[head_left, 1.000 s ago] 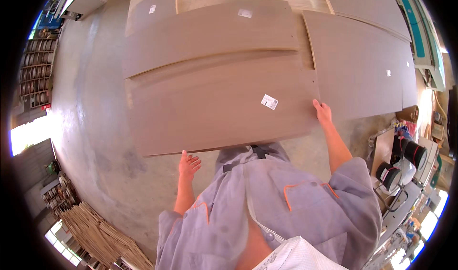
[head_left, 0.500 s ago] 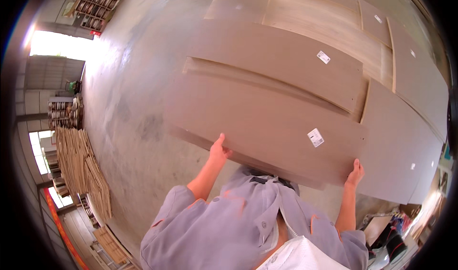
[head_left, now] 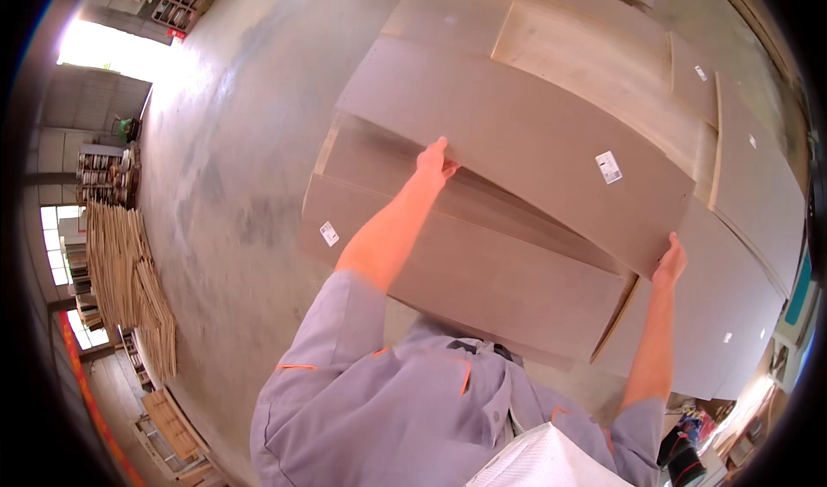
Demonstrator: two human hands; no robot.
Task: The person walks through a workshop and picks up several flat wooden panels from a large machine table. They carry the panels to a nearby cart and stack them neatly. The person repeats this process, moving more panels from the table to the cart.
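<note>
A long grey-brown board (head_left: 517, 134) with a white label lies across the pile, its near edge slightly raised on the right. My left hand (head_left: 438, 160) grips that near edge left of the middle, thumb on top, with most fingers hidden beneath. At the board's right end, my right hand (head_left: 670, 261) is closed on the near corner. Closer to my body lies another long brown board (head_left: 508, 259), with a white label at its left end. A dark gap separates the two boards, and part of a lower board shows in it.
Several more labelled panels (head_left: 758, 186) lie flat at the right. Beyond the held board is a paler wood panel (head_left: 586, 52). Concrete floor (head_left: 250, 160) stretches to the left, with leaning wooden strips (head_left: 116, 263) by the wall. A black cylindrical object (head_left: 685, 461) is at lower right.
Both hands have moved away from my body with the board, which now lies over the farther row. A near board with its label at the left end has come into view.
</note>
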